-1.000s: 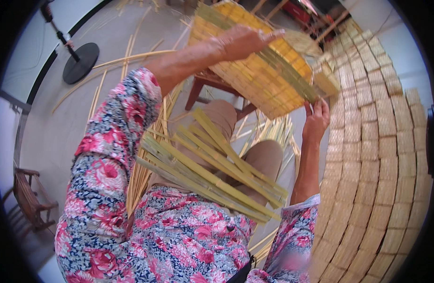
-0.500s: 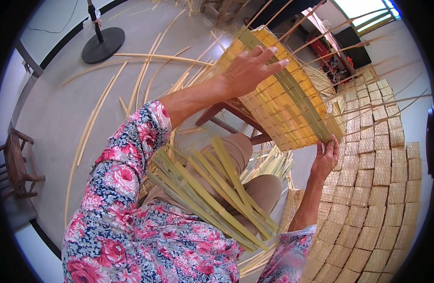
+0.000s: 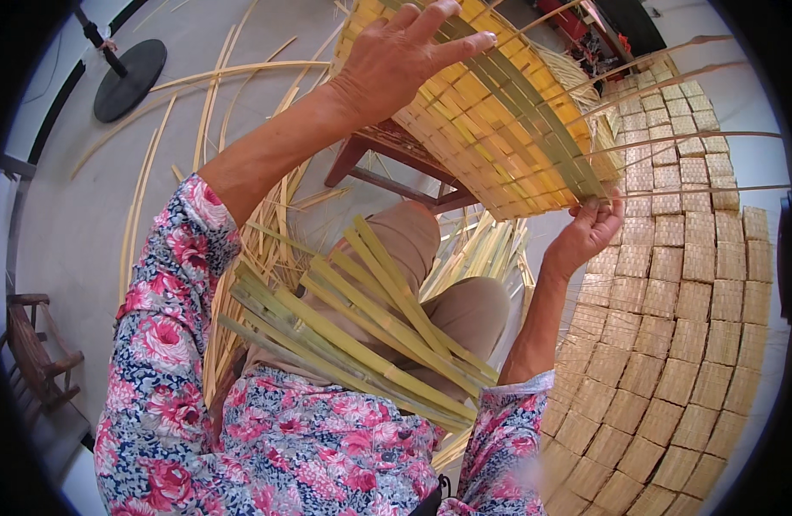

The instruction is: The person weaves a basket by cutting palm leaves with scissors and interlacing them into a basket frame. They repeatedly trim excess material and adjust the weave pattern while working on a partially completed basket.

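A yellow woven bamboo basket [image 3: 465,133] leans tilted in front of me, with thin stakes [image 3: 671,138] sticking out past its rim to the right. A wider green bamboo strip [image 3: 546,129] runs through the weave near that rim. My left hand [image 3: 405,60] rests on the far part of the basket, fingers stretched and spread over the weave and the strip. At the near corner, my right hand [image 3: 589,224] pinches the end of the green strip between thumb and fingers. Across my lap lie several flat green bamboo strips [image 3: 362,318].
Under the basket stands a dark red wooden stool [image 3: 400,142]. Many woven rectangular pieces [image 3: 671,344] sit in rows on the right. Loose strips [image 3: 478,249] are heaped beyond my knees and scattered on the floor. Farther left are a round black stand base [image 3: 129,77] and a wooden chair [image 3: 39,353].
The view has shifted, so the basket and both hands appear higher in it. My left hand stays spread on the basket; my right hand still pinches at the corner.
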The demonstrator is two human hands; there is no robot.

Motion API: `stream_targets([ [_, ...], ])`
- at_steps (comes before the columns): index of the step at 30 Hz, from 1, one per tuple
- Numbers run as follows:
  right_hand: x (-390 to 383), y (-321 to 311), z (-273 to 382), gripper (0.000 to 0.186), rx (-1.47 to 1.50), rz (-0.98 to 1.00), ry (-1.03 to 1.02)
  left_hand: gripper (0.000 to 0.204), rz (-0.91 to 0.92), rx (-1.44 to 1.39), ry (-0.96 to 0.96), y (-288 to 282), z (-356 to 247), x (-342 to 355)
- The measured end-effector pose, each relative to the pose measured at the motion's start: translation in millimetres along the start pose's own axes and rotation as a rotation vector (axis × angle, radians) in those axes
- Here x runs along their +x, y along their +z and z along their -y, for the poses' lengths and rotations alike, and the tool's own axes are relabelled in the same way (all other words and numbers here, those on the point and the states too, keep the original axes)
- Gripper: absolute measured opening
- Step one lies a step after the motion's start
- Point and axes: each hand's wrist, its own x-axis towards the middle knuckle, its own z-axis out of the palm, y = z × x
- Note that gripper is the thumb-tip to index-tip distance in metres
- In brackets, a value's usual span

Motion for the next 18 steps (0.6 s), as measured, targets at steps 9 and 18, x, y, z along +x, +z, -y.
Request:
stream_targets([
  [9, -8, -7, 5, 0.006, 0.048, 0.008, -0.031, 0.044, 0.014, 0.009, -0.027, 2, -2, 3],
  [18, 1, -16, 13, 0.006, 0.122, 0.099, 0.086, 0.06, 0.055, 0.037, -0.034, 7, 7, -1],
])
